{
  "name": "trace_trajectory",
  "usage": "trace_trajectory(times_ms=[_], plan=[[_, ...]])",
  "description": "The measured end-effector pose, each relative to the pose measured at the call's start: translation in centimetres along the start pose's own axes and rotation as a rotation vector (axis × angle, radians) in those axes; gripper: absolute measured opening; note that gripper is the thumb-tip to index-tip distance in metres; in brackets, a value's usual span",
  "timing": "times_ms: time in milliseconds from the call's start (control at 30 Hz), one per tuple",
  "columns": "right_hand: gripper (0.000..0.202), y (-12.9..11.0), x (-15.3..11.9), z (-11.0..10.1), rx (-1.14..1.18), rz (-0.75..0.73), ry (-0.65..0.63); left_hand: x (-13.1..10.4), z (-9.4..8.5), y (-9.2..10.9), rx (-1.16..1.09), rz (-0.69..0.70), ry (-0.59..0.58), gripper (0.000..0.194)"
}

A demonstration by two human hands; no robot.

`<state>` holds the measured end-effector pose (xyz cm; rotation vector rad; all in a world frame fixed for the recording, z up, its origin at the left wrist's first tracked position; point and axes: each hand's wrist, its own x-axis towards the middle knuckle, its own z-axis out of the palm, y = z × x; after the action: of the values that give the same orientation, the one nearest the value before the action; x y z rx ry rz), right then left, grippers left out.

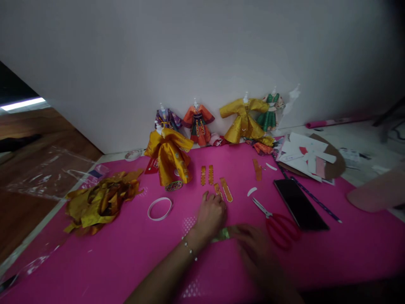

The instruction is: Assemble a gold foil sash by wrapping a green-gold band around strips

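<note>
My left hand [211, 212], with curled fingers and a beaded bracelet at the wrist, reaches over the pink tabletop. Its fingertips are closed at the near end of a short orange fabric strip [217, 188], and partly hide it. Beside that lies a longer orange strip [226, 190] with a pale edge. Two more strips, a left one [203, 175] and a right one [211, 174], lie further back. Low and blurred, my right hand [253, 242] has its fingers closed at one end of a shiny green strip [225, 234], which passes partly behind my left wrist.
Red-handled scissors [280, 226], a black phone [300, 204] and a patterned pencil [316, 199] lie to the right. A white ring [160, 209] and a heap of gold fabric scraps [101, 202] are left. Several dressed doll forms, one in a gold robe [169, 154], stand along the wall.
</note>
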<state>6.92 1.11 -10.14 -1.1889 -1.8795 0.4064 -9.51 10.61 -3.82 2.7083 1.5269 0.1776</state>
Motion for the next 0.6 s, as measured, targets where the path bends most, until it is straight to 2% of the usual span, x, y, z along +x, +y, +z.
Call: trace_trajectory(times_ms=[133, 233, 400, 500, 600], plan=[[0.04, 0.2, 0.0, 0.1, -0.004, -0.007, 0.003, -0.6, -0.2, 0.2, -0.046, -0.034, -0.001, 0.015], [0.038, 0.4, -0.1, 0.2, 0.007, -0.012, -0.014, -0.3, -0.3, -0.6, -0.079, -0.121, 0.009, 0.017], [0.036, 0.6, -0.2, 0.3, 0.02, 0.005, -0.022, 2.7, -0.2, -3.5, -0.106, -0.297, 0.007, 0.021], [0.037, 0.6, -0.2, 0.4, 0.033, 0.009, -0.026, 4.7, 0.0, -4.6, -0.112, -0.327, -0.017, 0.02], [0.037, 0.5, -0.1, 0.3, 0.037, 0.012, -0.015, 5.9, 0.5, -4.9, -0.124, -0.33, -0.034, 0.023]])
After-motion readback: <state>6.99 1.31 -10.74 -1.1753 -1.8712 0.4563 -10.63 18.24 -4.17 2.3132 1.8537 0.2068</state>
